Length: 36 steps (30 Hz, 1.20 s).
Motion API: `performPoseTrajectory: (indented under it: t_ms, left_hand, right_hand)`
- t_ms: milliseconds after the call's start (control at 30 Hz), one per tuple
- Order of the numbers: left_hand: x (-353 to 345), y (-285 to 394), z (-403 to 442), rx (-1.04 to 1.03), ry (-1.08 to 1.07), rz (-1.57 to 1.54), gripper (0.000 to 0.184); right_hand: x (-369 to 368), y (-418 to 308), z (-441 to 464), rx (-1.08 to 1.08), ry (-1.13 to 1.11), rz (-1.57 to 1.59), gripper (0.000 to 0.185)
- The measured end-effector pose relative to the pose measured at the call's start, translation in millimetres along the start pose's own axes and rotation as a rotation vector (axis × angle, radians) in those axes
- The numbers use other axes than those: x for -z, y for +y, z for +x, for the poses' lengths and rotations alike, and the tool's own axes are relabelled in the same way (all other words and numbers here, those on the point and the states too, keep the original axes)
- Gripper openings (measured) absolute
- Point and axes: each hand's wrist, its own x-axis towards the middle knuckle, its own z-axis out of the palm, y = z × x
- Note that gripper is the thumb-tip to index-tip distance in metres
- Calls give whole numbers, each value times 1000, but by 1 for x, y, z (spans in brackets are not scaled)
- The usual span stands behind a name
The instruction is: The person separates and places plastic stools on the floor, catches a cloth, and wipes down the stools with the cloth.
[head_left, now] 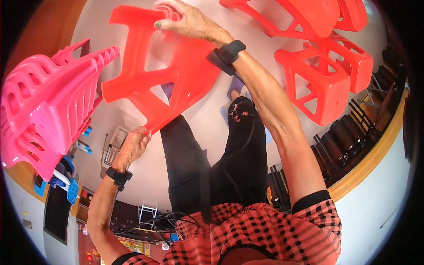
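A red plastic stool point(185, 75) is tipped on its side in front of my legs, its open frame and legs facing left. My left hand point(134, 148) is closed on the stool's lower tip, fingers pinching the edge. At the far end, my right hand point(190, 21) is bent over a leg of the same stool, thumb and fingers curled around it. A small reddish slotted part shows beside those right fingers, too blurred to name. Both wrists wear black bands.
Pink plastic chairs point(53, 106) are stacked at the left. More red stools point(318, 84) stand on the floor at the right and far right. Dark chair-like furniture point(340, 137) lines the right side. A metal frame point(115, 143) lies beyond my left hand.
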Motion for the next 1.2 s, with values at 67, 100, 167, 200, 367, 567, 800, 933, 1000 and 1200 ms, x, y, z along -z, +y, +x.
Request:
performPoseTrajectory:
  t_ms: [67, 100, 167, 200, 367, 567, 800, 933, 1000, 1200]
  left_hand:
    - [1, -24, 0, -120, -11, 39, 16]
    - [4, -34, 2, -182, -12, 64, 19]
    - [7, -19, 5, -174, 77, -1, 26]
    - [9, -5, 8, -171, 119, -32, 31]
    - [47, 69, 85, -291, 394, -129, 56]
    - [71, 125, 164, 10, 236, -690, 50]
    - [16, 127, 111, 237, 154, -893, 25]
    - [-20, 132, 59, 348, 237, -822, 26]
    - [-34, 132, 37, 402, 268, -773, 27]
    - [-76, 146, 11, 304, 289, -1008, 25]
  right_hand:
    - [8, -8, -3, -135, -94, 72, 82]
    - [5, -7, -7, -130, -40, 100, 81]
    - [6, -3, -13, -100, -35, 71, 74]
    - [6, -1, -15, -87, -30, 56, 72]
    - [-3, 3, -27, 13, 0, 226, 52]
    - [-21, -31, -67, -79, 67, 224, 31]
    - [-17, -59, -138, -62, 17, 300, 41]
    - [-30, -64, -181, -260, 28, 514, 32]
    - [-48, -50, -206, -390, 146, 567, 28]
    - [-77, -89, -251, -412, 187, 184, 16]
